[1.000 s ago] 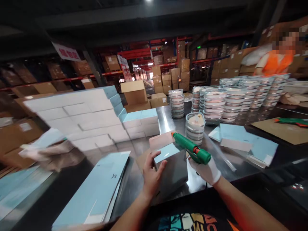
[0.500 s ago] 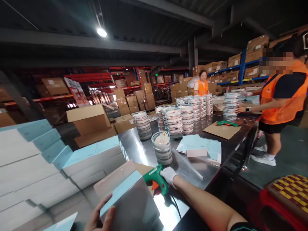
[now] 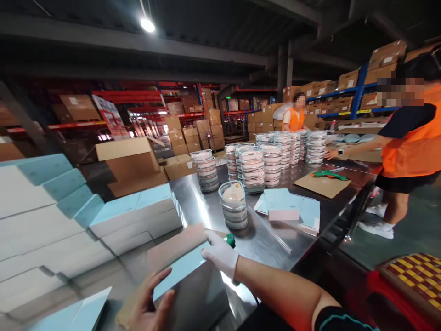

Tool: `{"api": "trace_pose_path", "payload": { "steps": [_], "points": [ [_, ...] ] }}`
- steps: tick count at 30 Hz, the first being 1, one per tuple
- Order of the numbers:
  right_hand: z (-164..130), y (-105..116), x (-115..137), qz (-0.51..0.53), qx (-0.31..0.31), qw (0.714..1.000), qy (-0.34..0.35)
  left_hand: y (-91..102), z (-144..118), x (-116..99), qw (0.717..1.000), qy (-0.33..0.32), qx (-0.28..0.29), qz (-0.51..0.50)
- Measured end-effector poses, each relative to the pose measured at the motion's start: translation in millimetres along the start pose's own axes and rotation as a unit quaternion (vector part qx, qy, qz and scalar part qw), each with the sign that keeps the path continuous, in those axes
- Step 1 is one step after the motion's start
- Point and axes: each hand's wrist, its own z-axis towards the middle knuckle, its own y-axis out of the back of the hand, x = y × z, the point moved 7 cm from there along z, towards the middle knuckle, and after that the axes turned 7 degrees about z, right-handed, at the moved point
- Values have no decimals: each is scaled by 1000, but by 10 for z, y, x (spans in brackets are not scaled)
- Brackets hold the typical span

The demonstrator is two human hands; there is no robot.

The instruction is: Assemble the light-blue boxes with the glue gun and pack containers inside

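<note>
A white and light-blue cardboard box (image 3: 182,270) is tilted in front of me, its pale flap standing up along the far side. My left hand (image 3: 153,299), bare, grips the near left end, with the thumb on one side and the fingers on the other. At the far right end, my right hand (image 3: 222,253) in a white glove is closed over the box's edge. Just behind the glove, the end of a green glue gun (image 3: 230,240) shows; the rest of it is hidden. Beyond stands a short stack of clear round containers (image 3: 234,211).
Piled blue-and-white boxes (image 3: 134,216) stand to the left. More container stacks (image 3: 252,168), flat blue-white cartons (image 3: 283,212) and another green glue gun (image 3: 329,174) on cardboard lie on the metal table (image 3: 206,209). A co-worker in an orange vest (image 3: 411,147) stands at right.
My right hand has left the glue gun and moved left onto the box. The glue gun is now mostly hidden behind the box and hand. The co-worker's arm has shifted left with a container stack.
</note>
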Motion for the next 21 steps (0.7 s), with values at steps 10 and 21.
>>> {"api": "trace_pose_path", "payload": {
  "steps": [10,21],
  "points": [
    [-221,262,242,-44,153,981,112,132,129,-560,951,-201,-62,-227],
    [-344,80,388,-91,204,959,173,116,170,-677,935,-298,44,-187]
  ]
}}
